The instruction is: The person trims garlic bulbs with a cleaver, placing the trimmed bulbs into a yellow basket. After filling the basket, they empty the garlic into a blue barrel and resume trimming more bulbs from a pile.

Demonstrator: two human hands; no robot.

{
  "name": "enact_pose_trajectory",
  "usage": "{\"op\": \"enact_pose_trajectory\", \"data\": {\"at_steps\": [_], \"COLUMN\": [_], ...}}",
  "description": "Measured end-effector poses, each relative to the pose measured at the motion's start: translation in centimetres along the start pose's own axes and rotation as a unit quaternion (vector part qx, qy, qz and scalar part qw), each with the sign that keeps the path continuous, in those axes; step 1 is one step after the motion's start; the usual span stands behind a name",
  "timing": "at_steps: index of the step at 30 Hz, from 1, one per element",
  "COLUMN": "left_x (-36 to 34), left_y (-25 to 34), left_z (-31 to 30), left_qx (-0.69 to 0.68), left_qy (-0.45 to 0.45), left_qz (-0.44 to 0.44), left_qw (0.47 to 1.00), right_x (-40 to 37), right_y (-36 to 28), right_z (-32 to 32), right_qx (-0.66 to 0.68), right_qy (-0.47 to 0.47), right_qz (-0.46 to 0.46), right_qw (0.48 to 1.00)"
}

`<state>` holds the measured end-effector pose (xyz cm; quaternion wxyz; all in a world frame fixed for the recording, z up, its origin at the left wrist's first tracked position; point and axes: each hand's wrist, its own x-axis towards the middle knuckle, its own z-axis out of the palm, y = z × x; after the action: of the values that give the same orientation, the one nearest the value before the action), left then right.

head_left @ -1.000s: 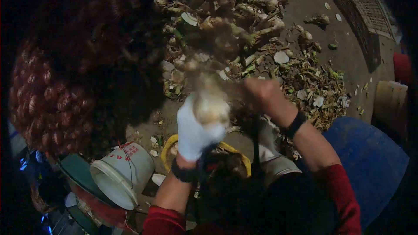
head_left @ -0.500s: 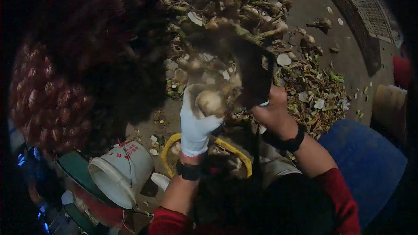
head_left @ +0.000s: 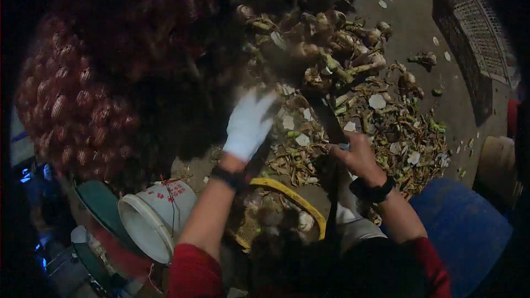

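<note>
Net sack (head_left: 66, 105) of round reddish bulbs is standing far left. Below it, a green tub (head_left: 102, 209) is sitting beside a white bucket (head_left: 185, 196) with red markings; the bucket is tilting over, mouth facing lower left.

Left hand (head_left: 247, 124), white glove, dark wristband, is reaching over the near left edge of the pile; fingers are extending open, tips blurring near the scraps. Yellow-rimmed basket (head_left: 298, 195) is lying below, between the forearms, holding pale bulbs and bits, partly in shadow.

Pale bulbs with stalks (head_left: 375, 60) are lying heaped on the floor (head_left: 406, 16), ahead of both hands. Right hand (head_left: 361, 157), bare, dark wristband, is gripping a knife (head_left: 331, 124), fingers closing around its handle; the dark blade is pointing up and left toward the heap, edge hard to make out.

Leafy trimmings (head_left: 411, 143) and white slices are spreading just right of the right hand. Blue object (head_left: 464, 232) is sitting lower right, tan container (head_left: 497, 165) above it, slatted crate (head_left: 480, 33) standing upper right.
</note>
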<state>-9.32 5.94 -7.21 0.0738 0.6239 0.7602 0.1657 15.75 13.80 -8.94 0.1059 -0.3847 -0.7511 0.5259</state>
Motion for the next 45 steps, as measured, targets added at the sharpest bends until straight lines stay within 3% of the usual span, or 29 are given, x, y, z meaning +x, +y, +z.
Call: {"op": "enact_pose_trajectory", "data": {"at_steps": [2,4,6,7,8,11,13,14,16,18,20,21,22,23,24,29,34,35,37,38,39,40,42,44,45], "left_x": [3.2,4.3,3.5,2.5,1.5,-0.5,-0.6,-0.6,-0.5,-0.3,-0.8,-0.7,-0.8,-0.9,-0.8,-1.4,-2.1,-2.1,-2.2,-2.2,-2.2,-2.1,-2.7,-3.3,-3.3], "left_y": [-1.6,-0.3,2.2,3.7,5.3,7.8,8.4,8.9,9.7,9.7,8.8,8.8,8.6,8.1,7.9,8.0,7.1,7.0,7.2,8.0,9.4,10.0,10.1,11.5,11.9], "left_z": [3.2,3.1,2.4,2.4,2.0,1.7,0.7,0.3,-0.7,-1.1,-0.3,-0.6,-0.5,-0.2,-0.4,-1.7,-0.3,-0.4,-1.4,-2.0,-2.6,-3.0,-3.3,-5.5,-5.6], "left_qx": [0.076,0.048,-0.174,-0.258,-0.414,-0.363,-0.197,-0.199,-0.380,-0.388,-0.484,-0.467,-0.467,-0.417,-0.363,-0.368,-0.488,-0.488,-0.443,-0.445,-0.469,-0.489,-0.438,-0.353,-0.378], "left_qy": [-0.166,-0.166,-0.108,-0.119,-0.125,-0.099,0.003,0.001,-0.080,-0.081,-0.084,-0.086,-0.087,-0.059,-0.031,-0.063,-0.048,-0.049,-0.015,-0.017,-0.036,-0.053,-0.056,-0.033,-0.016], "left_qz": [-0.084,-0.094,-0.056,-0.120,-0.189,-0.119,0.020,0.021,-0.119,-0.127,-0.167,-0.167,-0.167,-0.105,-0.042,-0.049,-0.234,-0.234,-0.015,-0.015,-0.087,-0.158,-0.153,-0.053,-0.110], "left_qw": [0.980,0.981,0.977,0.951,0.882,0.919,0.980,0.980,0.914,0.909,0.855,0.864,0.864,0.901,0.930,0.926,0.840,0.840,0.896,0.895,0.878,0.856,0.884,0.934,0.919], "right_x": [-0.5,-0.5,-0.3,0.3,0.7,0.8,0.8,0.6,0.6,0.4,0.1,-0.2,-0.5,-0.8,-0.9,-1.0,-0.5,-0.4,0.5,0.7,0.7,0.8,0.6,0.5,0.2], "right_y": [-0.4,0.0,0.1,-0.3,-0.8,-3.7,-3.8,-3.8,-4.4,-4.7,-4.7,-4.6,-4.6,-4.9,-5.4,-7.0,-5.8,-5.6,-3.7,-2.6,-1.8,-1.0,1.8,5.5,4.8], "right_z": [0.0,0.0,-0.2,-0.5,-0.7,-1.8,-1.7,-1.7,-2.2,-2.3,-2.4,-2.8,-3.2,-3.6,-3.7,-4.0,-3.3,-3.4,-3.2,-3.0,-2.8,-2.5,-2.4,-3.4,-4.7], "right_qx": [0.045,0.059,0.073,0.138,0.202,0.292,0.296,0.304,0.272,0.242,0.128,0.129,-0.008,-0.144,-0.143,-0.215,-0.243,-0.237,-0.228,-0.220,-0.221,-0.219,-0.216,-0.187,-0.118], "right_qy": [0.007,0.031,0.060,0.064,0.068,0.074,0.070,0.063,0.043,0.023,0.084,0.084,0.056,0.025,0.025,0.044,0.067,0.065,0.076,0.087,0.087,0.073,0.059,0.110,0.129], "right_qz": [0.096,0.112,0.135,0.138,0.140,0.136,0.130,0.121,0.129,0.132,0.022,0.021,-0.114,-0.245,-0.246,-0.283,-0.302,-0.309,-0.312,-0.318,-0.320,-0.313,-0.300,-0.061,-0.023], "right_qw": [0.994,0.991,0.986,0.979,0.967,0.944,0.944,0.943,0.953,0.961,0.988,0.988,0.992,0.958,0.958,0.934,0.919,0.919,0.919,0.918,0.917,0.921,0.927,0.974,0.984]}}
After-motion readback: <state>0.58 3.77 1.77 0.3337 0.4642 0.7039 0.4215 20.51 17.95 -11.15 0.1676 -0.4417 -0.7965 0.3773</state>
